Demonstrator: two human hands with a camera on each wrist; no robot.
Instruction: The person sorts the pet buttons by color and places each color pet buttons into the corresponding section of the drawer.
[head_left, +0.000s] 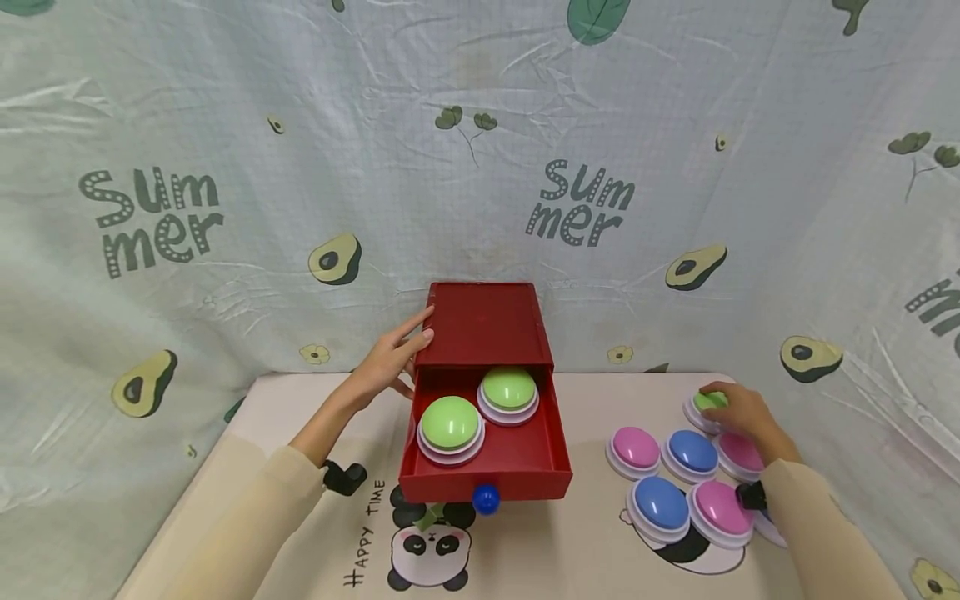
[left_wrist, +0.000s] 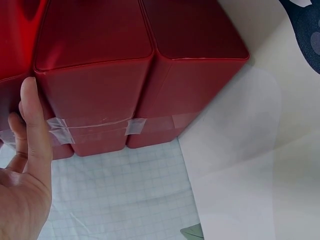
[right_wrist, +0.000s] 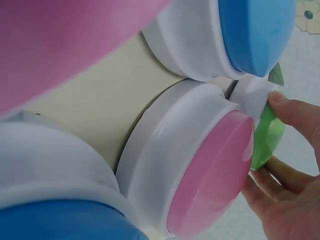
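Observation:
A red drawer cabinet (head_left: 483, 321) stands at the back of the table, its drawer (head_left: 517, 458) pulled out by a blue round knob (head_left: 486, 500). Inside lie two white-based push buttons with green domes, one at front left (head_left: 450, 423) and one at back right (head_left: 508, 389). My left hand (head_left: 382, 364) rests against the cabinet's left side with its fingers extended. Over at the right, my right hand (head_left: 744, 414) grips a third green push button (right_wrist: 268, 134) by its dome, thumb on one side and fingers on the other. That button's white base shows at the far corner of the group.
Beside the right hand stand several push buttons, among them pink (head_left: 636, 448), blue (head_left: 692, 452) and another pink one (head_left: 722, 508) nearer the front. A printed curtain (head_left: 480, 192) hangs behind the table. Clear tape (left_wrist: 97, 127) runs along the cabinet's side.

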